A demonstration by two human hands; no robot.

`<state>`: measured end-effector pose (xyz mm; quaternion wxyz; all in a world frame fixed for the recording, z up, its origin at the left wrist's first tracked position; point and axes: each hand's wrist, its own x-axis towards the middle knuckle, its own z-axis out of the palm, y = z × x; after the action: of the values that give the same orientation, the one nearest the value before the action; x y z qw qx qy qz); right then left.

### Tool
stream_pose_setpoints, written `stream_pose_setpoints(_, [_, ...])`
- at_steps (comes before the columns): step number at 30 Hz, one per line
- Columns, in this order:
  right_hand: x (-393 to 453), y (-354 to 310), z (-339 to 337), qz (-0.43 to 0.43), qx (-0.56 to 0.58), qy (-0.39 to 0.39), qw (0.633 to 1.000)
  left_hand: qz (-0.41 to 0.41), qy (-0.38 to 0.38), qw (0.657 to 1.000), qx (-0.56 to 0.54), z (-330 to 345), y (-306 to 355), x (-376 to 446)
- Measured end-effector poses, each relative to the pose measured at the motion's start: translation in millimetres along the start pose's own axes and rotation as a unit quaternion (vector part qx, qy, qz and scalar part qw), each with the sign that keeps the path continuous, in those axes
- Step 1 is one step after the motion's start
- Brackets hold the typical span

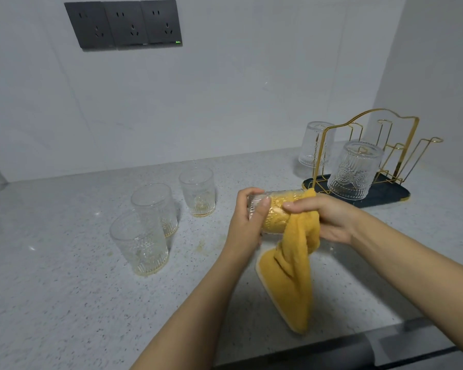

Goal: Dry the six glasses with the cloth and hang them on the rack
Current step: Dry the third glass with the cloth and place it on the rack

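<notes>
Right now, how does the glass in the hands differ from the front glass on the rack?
The held glass lies on its side above the counter; the front rack glass hangs upside down on a gold rack peg. The held glass has the yellow cloth stuffed inside, gripped by the left hand while the right hand holds the cloth; the rack glass is untouched. Both are clear and patterned.

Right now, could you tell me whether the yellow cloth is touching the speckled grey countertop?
Cannot tell. In the head view the yellow cloth hangs from the ribbed clear glass, and its lower corner overlaps the speckled grey countertop with no plain gap or contact.
</notes>
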<state>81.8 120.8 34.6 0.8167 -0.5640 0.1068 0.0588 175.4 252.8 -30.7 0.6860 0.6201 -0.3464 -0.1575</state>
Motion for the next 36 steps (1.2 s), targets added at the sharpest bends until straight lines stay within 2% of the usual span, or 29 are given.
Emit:
stream_pose_setpoints(2, [-1.7, 2.8, 8.6, -0.041, -0.096, -0.018, 0.994, -0.015, 0.013, 0.999, -0.027, 0.9, 2.6, 2.8])
stream_pose_setpoints(4, [-2.7, 9.2, 16.6, -0.098, -0.255, -0.070, 0.960, -0.048, 0.023, 0.998, -0.045, -4.0, 6.2, 5.9])
stream_pose_setpoints(5, [-1.8, 13.2, 17.6, -0.118, -0.378, -0.076, 0.915, -0.072, 0.019, 0.996, -0.052, -6.9, 7.9, 6.9])
stream_pose_setpoints(6, [-0.9, 17.3, 17.3, -0.131, -0.512, -0.066, 0.847, -0.104, 0.006, 0.993, -0.062, -8.9, 8.7, 6.7])
stream_pose_setpoints(7, [0.7, 20.9, 15.3, -0.143, -0.633, -0.047, 0.759, -0.140, -0.013, 0.987, -0.073, -10.4, 10.7, 5.3])
stream_pose_setpoints(8, [1.1, 23.8, 14.0, -0.154, -0.716, -0.033, 0.680, -0.176, -0.031, 0.981, -0.076, -11.2, 11.2, 4.0])
stream_pose_setpoints(9, [0.2, 26.1, 14.0, -0.162, -0.750, -0.024, 0.641, -0.207, -0.046, 0.975, -0.070, -11.4, 11.9, 2.6])
stream_pose_setpoints(10, [-0.9, 28.5, 12.8, -0.163, -0.746, -0.016, 0.646, -0.226, -0.058, 0.971, -0.052, -11.5, 12.0, 1.3])
stream_pose_setpoints(11, [-2.5, 29.0, 11.0, -0.156, -0.721, -0.006, 0.675, -0.233, -0.069, 0.969, -0.038, -10.9, 12.5, 0.4])
stream_pose_setpoints(13, [-5.3, 24.6, 6.6, -0.126, -0.622, 0.015, 0.773, -0.209, -0.086, 0.974, -0.013, -9.2, 11.4, 0.9])
stream_pose_setpoints(15, [-8.9, 15.6, 3.9, -0.091, -0.404, 0.019, 0.910, -0.143, -0.069, 0.987, 0.008, -7.8, 8.8, 2.2])
stream_pose_setpoints(16, [-9.1, 12.8, 3.7, -0.076, -0.262, 0.023, 0.962, -0.101, -0.053, 0.993, 0.011, -7.3, 5.5, 2.2])
stream_pose_setpoints(17, [-8.2, 11.0, 3.0, -0.055, -0.136, 0.030, 0.989, -0.064, -0.033, 0.997, 0.007, -6.2, 2.7, 1.1])
stream_pose_setpoints(18, [-8.2, 9.0, 3.5, -0.039, -0.051, 0.034, 0.997, -0.035, -0.018, 0.999, -0.003, -4.5, -0.8, -0.1])
stream_pose_setpoints(20, [-8.4, 8.0, 6.9, -0.020, -0.004, 0.038, 0.999, -0.010, -0.003, 0.999, -0.030, 0.4, -7.0, -1.5])
stream_pose_setpoints(22, [-9.8, 8.9, 10.4, -0.031, -0.074, 0.022, 0.997, -0.014, 0.011, 0.999, -0.048, 3.9, -6.0, -1.4])
stream_pose_setpoints(23, [-11.6, 10.2, 12.2, -0.052, -0.166, 0.006, 0.985, -0.026, 0.014, 0.998, -0.046, 4.0, -3.4, -1.5])
stream_pose_setpoints(24, [-13.8, 12.6, 13.5, -0.088, -0.302, -0.010, 0.949, -0.048, 0.011, 0.998, -0.047, 2.7, -0.5, -0.1])
stream_pose_setpoints(25, [-14.3, 16.3, 12.9, -0.122, -0.457, -0.019, 0.881, -0.079, -0.005, 0.995, -0.057, 0.8, 2.8, 1.6])
stream_pose_setpoints(27, [-13.7, 23.6, 10.4, -0.157, -0.686, -0.023, 0.710, -0.154, -0.066, 0.983, -0.071, -3.0, 6.8, 1.9])
stream_pose_setpoints(28, [-13.0, 26.0, 9.2, -0.163, -0.733, -0.021, 0.660, -0.184, -0.091, 0.977, -0.060, -4.5, 8.9, 1.0])
stream_pose_setpoints(29, [-13.7, 27.4, 8.0, -0.167, -0.738, -0.018, 0.654, -0.205, -0.109, 0.971, -0.050, -5.0, 10.1, 0.6])
stream_pose_setpoints(30, [-15.6, 27.1, 6.1, -0.169, -0.721, -0.020, 0.672, -0.215, -0.119, 0.968, -0.044, -4.5, 10.0, 0.2])
stream_pose_setpoints(31, [-17.3, 25.2, 3.9, -0.166, -0.682, -0.018, 0.712, -0.212, -0.125, 0.968, -0.042, -4.6, 8.7, 0.4])
stream_pose_setpoints(32, [-18.6, 20.5, 2.3, -0.155, -0.618, -0.013, 0.771, -0.195, -0.130, 0.971, -0.049, -5.5, 6.6, 1.3])
stream_pose_setpoints(34, [-22.7, 7.9, -0.8, -0.117, -0.399, 0.017, 0.909, -0.147, -0.128, 0.979, -0.065, -7.0, 3.3, 2.6])
stream_pose_setpoints(35, [-22.5, 3.6, -4.0, -0.090, -0.272, 0.041, 0.957, -0.120, -0.117, 0.984, -0.064, -8.5, 3.6, 2.3])
stream_pose_setpoints(36, [-20.8, 0.8, -7.3, -0.064, -0.166, 0.059, 0.982, -0.090, -0.097, 0.990, -0.055, -8.5, 5.1, 2.0])
